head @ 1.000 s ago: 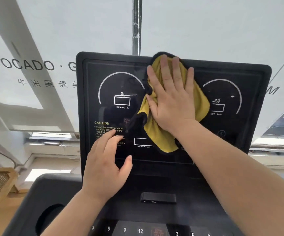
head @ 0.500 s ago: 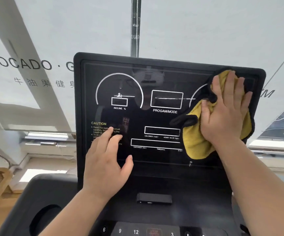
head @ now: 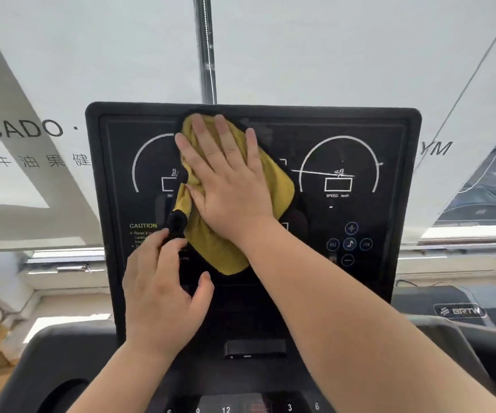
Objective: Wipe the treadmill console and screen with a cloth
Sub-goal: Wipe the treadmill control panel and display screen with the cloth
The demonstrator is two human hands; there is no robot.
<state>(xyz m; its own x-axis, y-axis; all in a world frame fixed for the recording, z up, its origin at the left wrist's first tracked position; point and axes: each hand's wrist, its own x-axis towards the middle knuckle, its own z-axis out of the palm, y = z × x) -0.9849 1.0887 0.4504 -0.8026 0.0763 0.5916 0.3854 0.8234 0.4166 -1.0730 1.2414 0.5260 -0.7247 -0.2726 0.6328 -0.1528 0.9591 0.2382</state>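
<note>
The black treadmill screen stands upright in front of me, with white dial markings and a CAUTION label. A yellow cloth with a black edge lies flat against the screen's upper middle. My right hand presses on the cloth with the palm flat and fingers spread. My left hand rests on the lower left of the screen, fingers apart, its fingertips touching the cloth's black corner. The lower console with number buttons runs below the screen.
A small black clip sits on the ledge under the screen. A cup holder recess is at the lower left. A second treadmill stands to the right. Behind is a frosted window with lettering and a vertical metal pole.
My right hand has swept the cloth from the screen's upper right back to the upper middle. My left hand has stayed on the lower left of the screen.
</note>
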